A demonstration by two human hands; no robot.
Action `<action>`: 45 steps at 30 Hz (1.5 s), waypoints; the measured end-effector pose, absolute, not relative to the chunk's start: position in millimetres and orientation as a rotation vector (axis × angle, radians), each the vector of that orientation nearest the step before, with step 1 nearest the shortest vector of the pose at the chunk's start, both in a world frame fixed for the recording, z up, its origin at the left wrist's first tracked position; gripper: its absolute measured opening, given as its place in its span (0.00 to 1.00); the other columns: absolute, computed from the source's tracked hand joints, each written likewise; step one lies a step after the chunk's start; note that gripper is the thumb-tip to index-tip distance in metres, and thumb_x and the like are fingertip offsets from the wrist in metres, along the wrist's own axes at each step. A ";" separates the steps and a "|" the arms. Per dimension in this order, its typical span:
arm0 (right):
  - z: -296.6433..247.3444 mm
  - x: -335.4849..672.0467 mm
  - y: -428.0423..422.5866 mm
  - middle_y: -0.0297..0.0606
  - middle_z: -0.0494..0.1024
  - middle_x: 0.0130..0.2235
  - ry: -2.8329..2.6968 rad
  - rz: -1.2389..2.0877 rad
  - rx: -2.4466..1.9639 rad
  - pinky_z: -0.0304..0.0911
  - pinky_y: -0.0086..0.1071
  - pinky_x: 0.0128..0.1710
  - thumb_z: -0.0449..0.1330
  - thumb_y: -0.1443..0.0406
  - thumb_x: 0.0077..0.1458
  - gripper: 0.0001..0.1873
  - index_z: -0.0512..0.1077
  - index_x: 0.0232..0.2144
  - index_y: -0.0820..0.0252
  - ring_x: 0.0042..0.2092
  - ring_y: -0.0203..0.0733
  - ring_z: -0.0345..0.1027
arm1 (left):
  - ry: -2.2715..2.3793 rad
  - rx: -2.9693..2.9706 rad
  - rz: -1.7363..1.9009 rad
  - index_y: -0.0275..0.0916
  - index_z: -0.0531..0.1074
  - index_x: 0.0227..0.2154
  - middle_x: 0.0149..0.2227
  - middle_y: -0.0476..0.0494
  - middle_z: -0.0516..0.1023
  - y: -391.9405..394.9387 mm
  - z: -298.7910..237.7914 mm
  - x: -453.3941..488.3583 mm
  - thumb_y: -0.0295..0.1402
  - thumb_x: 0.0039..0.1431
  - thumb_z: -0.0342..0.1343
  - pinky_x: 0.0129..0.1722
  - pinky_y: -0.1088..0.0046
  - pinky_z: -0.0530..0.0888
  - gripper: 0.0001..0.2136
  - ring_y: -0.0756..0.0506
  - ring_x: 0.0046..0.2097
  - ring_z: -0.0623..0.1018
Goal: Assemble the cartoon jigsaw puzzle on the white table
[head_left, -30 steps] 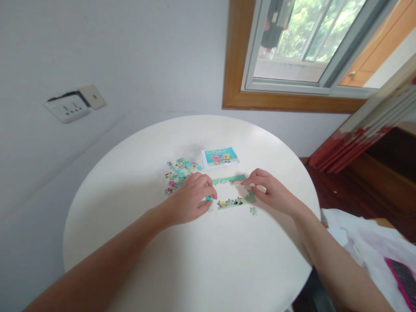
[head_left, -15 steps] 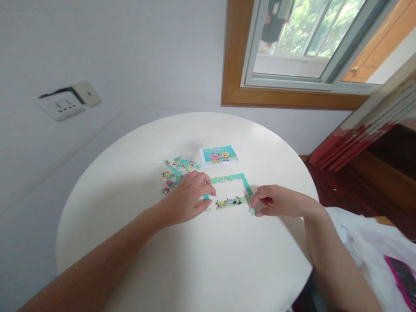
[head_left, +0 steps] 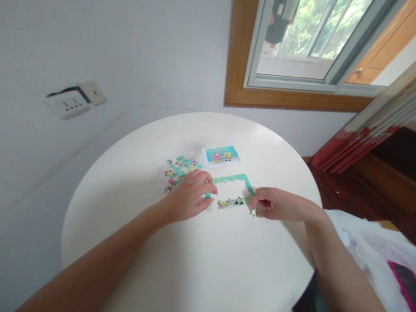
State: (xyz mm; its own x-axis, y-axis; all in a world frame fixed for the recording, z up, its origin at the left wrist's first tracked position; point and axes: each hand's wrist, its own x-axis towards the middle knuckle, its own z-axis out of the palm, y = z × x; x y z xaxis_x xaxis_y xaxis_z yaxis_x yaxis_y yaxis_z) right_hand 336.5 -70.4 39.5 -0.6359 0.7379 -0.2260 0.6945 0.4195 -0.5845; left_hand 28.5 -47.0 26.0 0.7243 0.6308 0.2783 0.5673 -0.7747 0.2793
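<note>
A jigsaw border (head_left: pixel 238 177) in teal and pale green lies flat on the white round table (head_left: pixel 208 264), its middle bare. Along its lower side runs a row of joined pieces with small cartoon figures, with a gap near the lower left corner. My left hand (head_left: pixel 191 195) rests over the left side of the border, thumb and fingers curved and apart, fingertips on or close to it. Just beyond the lower right corner, my right hand (head_left: pixel 274 203) pinches a pale green puzzle piece (head_left: pixel 253 212) between thumb and fingers.
Loose puzzle pieces (head_left: pixel 177 169) lie heaped behind my left hand. A picture box (head_left: pixel 221 156) with two cartoon characters stands behind the border. White wall, socket (head_left: pixel 68 104) and window surround the table. A pink-edged phone-like object (head_left: pixel 403 281) lies on white plastic at right.
The view has shifted slightly. The piece in my right hand has turned and sits a little lower, off the border's corner. My left hand stays in place.
</note>
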 end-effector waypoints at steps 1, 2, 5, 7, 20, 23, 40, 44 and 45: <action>38.8 335.8 -70.8 0.31 0.66 0.30 -2.585 1.018 -1.279 0.56 0.26 0.29 0.58 0.74 0.45 0.15 0.75 0.37 0.59 0.29 0.33 0.59 | 0.963 2.756 0.536 0.42 0.74 0.40 0.44 0.43 0.69 -46.8 25.8 28.4 0.29 0.59 0.55 0.52 0.61 0.62 0.08 0.41 0.49 0.68; 38.0 335.0 -71.1 0.32 0.66 0.30 -2.581 1.017 -1.249 0.56 0.26 0.29 0.58 0.75 0.45 0.15 0.75 0.37 0.59 0.29 0.33 0.59 | 0.962 2.760 0.529 0.42 0.74 0.40 0.44 0.42 0.69 -46.5 25.6 28.4 0.29 0.59 0.55 0.52 0.61 0.62 0.08 0.41 0.49 0.68; 35.9 331.5 -71.7 0.32 0.67 0.32 -2.559 1.024 -1.193 0.57 0.25 0.29 0.57 0.76 0.44 0.16 0.74 0.36 0.58 0.29 0.32 0.60 | 0.962 2.767 0.520 0.43 0.74 0.40 0.44 0.42 0.69 -45.9 25.5 28.4 0.29 0.59 0.55 0.52 0.60 0.62 0.08 0.41 0.49 0.68; 35.3 328.2 -72.1 0.33 0.68 0.34 -2.545 1.033 -1.176 0.58 0.25 0.29 0.58 0.77 0.44 0.15 0.73 0.35 0.58 0.29 0.32 0.60 | 0.962 2.770 0.522 0.43 0.74 0.40 0.44 0.42 0.69 -45.9 25.4 28.7 0.30 0.59 0.55 0.52 0.60 0.62 0.07 0.40 0.49 0.67; 34.0 307.6 -79.5 0.31 0.68 0.30 -2.581 0.970 -0.950 0.57 0.24 0.30 0.56 0.80 0.45 0.15 0.73 0.32 0.60 0.29 0.31 0.61 | 0.886 2.772 0.519 0.43 0.74 0.41 0.44 0.42 0.70 -53.2 26.9 35.4 0.28 0.59 0.54 0.52 0.60 0.62 0.08 0.40 0.50 0.68; 34.2 303.1 -81.1 0.34 0.74 0.33 -2.551 0.979 -0.927 0.59 0.25 0.31 0.56 0.78 0.48 0.15 0.74 0.36 0.60 0.30 0.32 0.63 | 0.869 2.778 0.546 0.42 0.74 0.41 0.44 0.43 0.70 -52.5 26.6 35.6 0.27 0.59 0.54 0.53 0.60 0.62 0.09 0.41 0.50 0.68; 24.4 274.4 -76.3 0.36 0.78 0.28 -1.877 1.171 -1.244 0.58 0.28 0.29 0.61 0.60 0.52 0.13 0.80 0.35 0.60 0.28 0.35 0.63 | 0.806 2.689 0.592 0.44 0.75 0.41 0.43 0.44 0.70 -48.2 30.6 30.7 0.29 0.61 0.54 0.53 0.64 0.62 0.08 0.43 0.49 0.68; 19.6 261.9 -78.9 0.37 0.79 0.30 -1.816 1.157 -1.243 0.60 0.29 0.30 0.60 0.60 0.51 0.12 0.81 0.32 0.60 0.29 0.35 0.65 | 0.746 2.640 0.588 0.42 0.75 0.38 0.42 0.44 0.70 -50.2 31.1 31.7 0.33 0.64 0.52 0.52 0.65 0.64 0.07 0.44 0.48 0.69; 18.0 259.4 -79.6 0.37 0.80 0.30 -1.804 1.155 -1.243 0.60 0.29 0.30 0.60 0.60 0.52 0.12 0.81 0.32 0.60 0.29 0.35 0.65 | 0.746 2.629 0.589 0.42 0.75 0.37 0.42 0.44 0.71 -50.5 30.6 32.1 0.33 0.64 0.51 0.52 0.65 0.64 0.07 0.44 0.47 0.69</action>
State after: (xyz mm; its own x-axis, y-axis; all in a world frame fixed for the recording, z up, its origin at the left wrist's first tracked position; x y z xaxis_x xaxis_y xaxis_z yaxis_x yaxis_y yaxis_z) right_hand 259.4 -79.6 18.0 -0.3367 0.9411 0.0311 0.3661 0.1613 -0.9165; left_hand 32.1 -50.5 30.6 0.7757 0.5584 0.2941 0.4155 -0.8026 0.4281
